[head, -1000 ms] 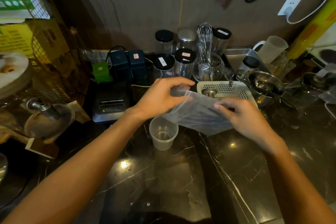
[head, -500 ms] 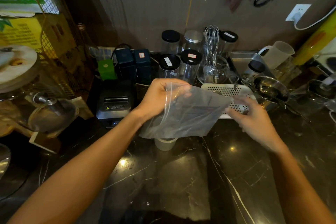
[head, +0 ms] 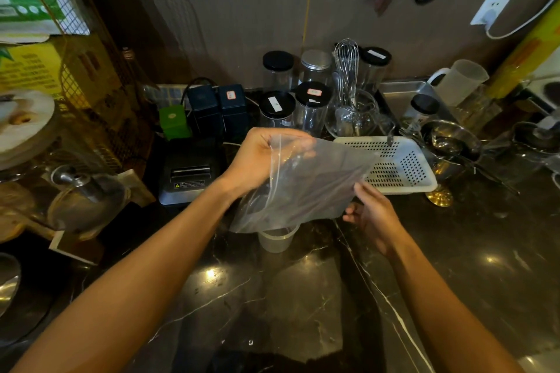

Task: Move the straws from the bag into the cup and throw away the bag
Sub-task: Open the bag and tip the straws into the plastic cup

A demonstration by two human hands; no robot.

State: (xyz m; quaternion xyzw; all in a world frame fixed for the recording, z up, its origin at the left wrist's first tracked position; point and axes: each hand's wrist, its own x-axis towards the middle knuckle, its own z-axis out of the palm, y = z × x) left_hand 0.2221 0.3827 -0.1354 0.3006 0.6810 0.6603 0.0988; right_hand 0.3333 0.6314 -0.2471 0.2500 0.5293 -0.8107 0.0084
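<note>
The fingers (head: 298,142) of the left hand (head: 260,157) are curled round the upper edge of the clear plastic bag (head: 306,188), gripping it above the desk (head: 303,297). Dark straws (head: 303,191) show as long shapes through the plastic, still inside. The bag hangs tilted, its lower corner just over the rim of the translucent cup (head: 276,239), which stands upright on the desk; whether anything is in it cannot be told, since the bag covers its mouth. At the bag's right edge the right hand (head: 374,215) touches the plastic with its thumb, the other fingers loosely bent beneath; whether they pinch the bag cannot be told.

Behind the bag stand clear jars (head: 312,106) with black and silver lids, their contents too dim to make out. Beside them a glass jug (head: 353,118) holds a wire whisk (head: 347,70). Further right a white perforated basket (head: 400,166) lies partly behind the bag, next to a steel bowl (head: 451,139).
</note>
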